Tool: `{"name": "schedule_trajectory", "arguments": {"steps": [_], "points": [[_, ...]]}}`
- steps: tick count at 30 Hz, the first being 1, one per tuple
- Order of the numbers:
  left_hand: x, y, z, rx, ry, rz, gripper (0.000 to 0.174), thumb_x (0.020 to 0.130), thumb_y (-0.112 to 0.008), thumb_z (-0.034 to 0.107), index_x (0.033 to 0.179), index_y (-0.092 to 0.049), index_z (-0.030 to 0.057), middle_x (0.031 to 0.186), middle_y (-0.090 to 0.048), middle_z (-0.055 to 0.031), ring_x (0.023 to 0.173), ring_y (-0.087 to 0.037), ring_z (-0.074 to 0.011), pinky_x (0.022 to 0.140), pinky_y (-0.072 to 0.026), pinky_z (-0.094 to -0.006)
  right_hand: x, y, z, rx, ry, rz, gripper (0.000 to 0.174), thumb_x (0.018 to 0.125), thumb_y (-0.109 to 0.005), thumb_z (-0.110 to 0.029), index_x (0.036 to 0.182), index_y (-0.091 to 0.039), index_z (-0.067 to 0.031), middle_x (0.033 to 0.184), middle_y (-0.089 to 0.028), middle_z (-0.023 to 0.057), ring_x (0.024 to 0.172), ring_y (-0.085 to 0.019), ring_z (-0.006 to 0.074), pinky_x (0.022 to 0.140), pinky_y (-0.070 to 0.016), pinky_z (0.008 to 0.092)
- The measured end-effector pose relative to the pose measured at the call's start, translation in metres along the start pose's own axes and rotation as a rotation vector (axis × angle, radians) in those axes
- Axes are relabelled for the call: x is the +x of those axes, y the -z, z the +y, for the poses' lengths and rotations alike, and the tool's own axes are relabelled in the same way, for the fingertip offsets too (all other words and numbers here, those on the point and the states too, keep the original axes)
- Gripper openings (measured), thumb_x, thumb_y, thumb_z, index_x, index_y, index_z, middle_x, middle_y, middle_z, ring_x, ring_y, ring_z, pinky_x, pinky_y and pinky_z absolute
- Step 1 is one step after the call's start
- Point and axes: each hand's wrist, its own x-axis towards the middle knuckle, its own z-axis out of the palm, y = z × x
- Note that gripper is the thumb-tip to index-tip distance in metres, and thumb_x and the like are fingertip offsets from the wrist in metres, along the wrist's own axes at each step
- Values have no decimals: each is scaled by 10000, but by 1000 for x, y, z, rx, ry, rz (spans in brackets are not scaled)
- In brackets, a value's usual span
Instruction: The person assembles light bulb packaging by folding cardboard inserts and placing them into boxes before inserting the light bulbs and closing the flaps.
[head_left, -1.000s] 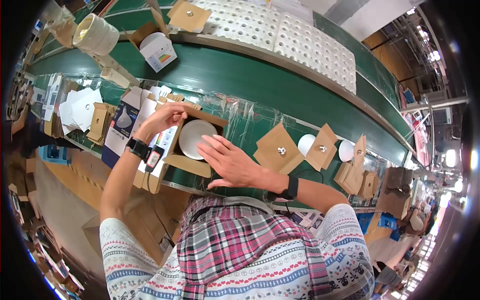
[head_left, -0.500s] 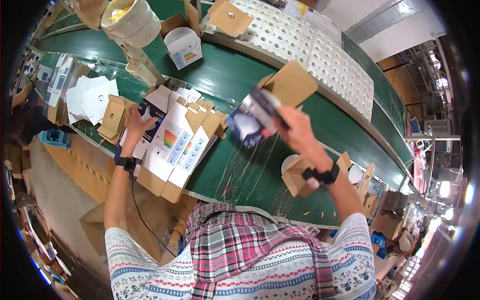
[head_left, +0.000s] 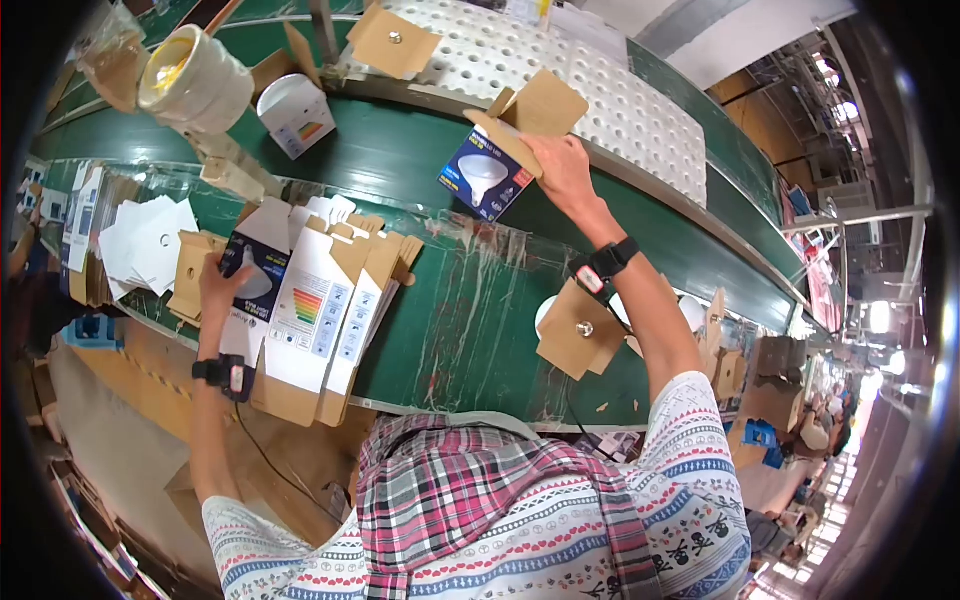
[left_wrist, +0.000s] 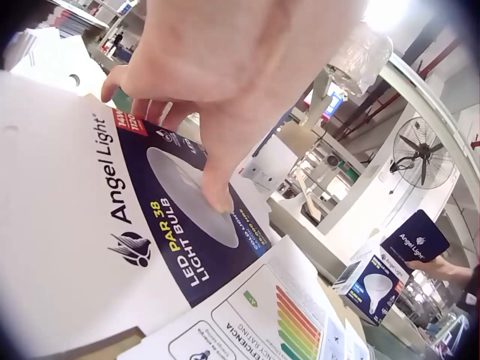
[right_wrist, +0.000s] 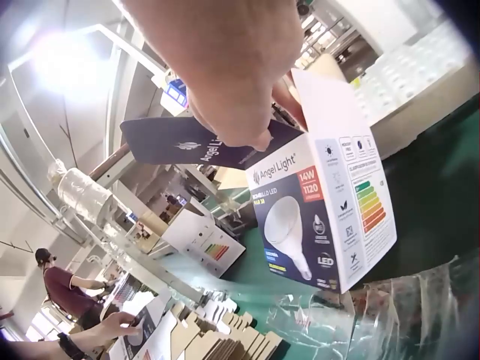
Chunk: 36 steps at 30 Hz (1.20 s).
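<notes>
My right hand (head_left: 565, 175) grips the top edge of an open blue-and-white bulb box (head_left: 485, 178), tilted over the green conveyor (head_left: 400, 140), its flaps standing out. In the right wrist view, the fingers of that hand hook over the edge of the box (right_wrist: 289, 217) beside a dark flap (right_wrist: 176, 142). At the left, my left hand (head_left: 217, 290) pinches the top flattened carton (head_left: 262, 275) of a stack. Its thumb lies on the printed bulb of the carton (left_wrist: 105, 195) in the left wrist view, with its other fingers along the far edge.
Another open box (head_left: 295, 115) stands on the conveyor. White sheets (head_left: 140, 245) and folded cardboard inserts (head_left: 195, 275) lie at the left. Bulbs with cardboard inserts (head_left: 580, 330) stand at the right. A white perforated tray (head_left: 640, 130) lies beyond the conveyor, and a bucket (head_left: 200, 80) stands upper left.
Both hands were at the open box holding a white round bulb. My right hand has carried the box away over the conveyor; my left has moved to the flat cartons and taken hold of one.
</notes>
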Motion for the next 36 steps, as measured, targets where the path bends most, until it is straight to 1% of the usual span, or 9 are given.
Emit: {"name": "schedule_trajectory", "arguments": {"steps": [4, 9, 10, 12, 16, 20, 21, 25, 36], "points": [[-6, 30, 8, -120, -93, -235, 451, 745, -692, 226, 1071, -543, -47, 902, -624, -120, 810, -576, -152, 735, -452, -283, -3, 13, 30, -103, 29, 134, 396, 695, -692, -166, 1071, -572, -139, 937, -647, 72, 929, -596, 263, 852, -391, 402], [-47, 50, 71, -293, -134, -271, 392, 843, -583, 158, 1164, -504, -54, 981, -602, -83, 869, -556, -145, 799, -438, -275, -38, -20, 41, -250, 108, 120, 307, 762, -486, -47, 1059, -561, -18, 971, -573, 130, 948, -541, 283, 864, -406, 383], [-60, 53, 89, -321, -144, -259, 386, 850, -577, 155, 1168, -500, -52, 990, -598, -79, 875, -552, -143, 803, -435, -274, -50, -28, 34, -216, 69, -53, 336, 773, -483, -42, 1102, -542, -8, 1009, -567, 150, 994, -536, 291, 928, -386, 391], [-81, 58, 126, -153, -166, -276, 359, 870, -561, 133, 1179, -487, -37, 992, -591, -78, 880, -536, -130, 801, -431, -259, -68, -43, 24, -213, 186, 62, 370, 778, -484, -40, 1142, -513, 15, 1081, -544, 166, 1034, -528, 323, 990, -350, 398], [-115, 48, 177, -119, -244, -483, 368, 870, -575, 122, 1166, -452, -57, 914, -591, -109, 794, -535, -157, 709, -438, -307, -85, -23, -4, -214, -10, 91, 442, 710, -515, 38, 1152, -492, 34, 1154, -499, 175, 1119, -462, 328, 1004, -337, 411], [-147, 5, 186, 93, -674, -280, 387, 847, -610, 118, 1137, -432, -67, 781, -514, -221, 686, -486, -379, 627, -406, -411, -113, 66, -102, 321, -166, 157, 437, 646, -458, 85, 1072, -525, 10, 1095, -509, 163, 1075, -457, 349, 923, -389, 416], [-156, -4, 191, 63, -576, -343, 362, 844, -600, 83, 1130, -433, -62, 799, -515, -236, 705, -493, -395, 629, -404, -416, -128, 71, -125, 515, -162, 157, 413, 654, -444, 66, 1051, -535, -2, 1043, -522, 157, 1027, -492, 350, 874, -418, 404], [-194, -20, 213, 14, -536, -324, 271, 844, -579, 34, 1069, -451, -45, 813, -531, -226, 729, -515, -380, 638, -420, -392, -181, 27, -181, 820, -333, -198, 344, 786, -504, -23, 1128, -477, -24, 1039, -490, 149, 966, -531, 347, 818, -455, 395], [-241, -51, 193, -25, -522, -259, 221, 837, -546, -25, 1049, -485, -44, 878, -515, -196, 784, -507, -363, 693, -430, -376, -209, -12, -182, 966, -403, -126, 361, 726, -531, 30, 1070, -431, -16, 1045, -415, 151, 979, -499, 364, 806, -440, 416]]}}
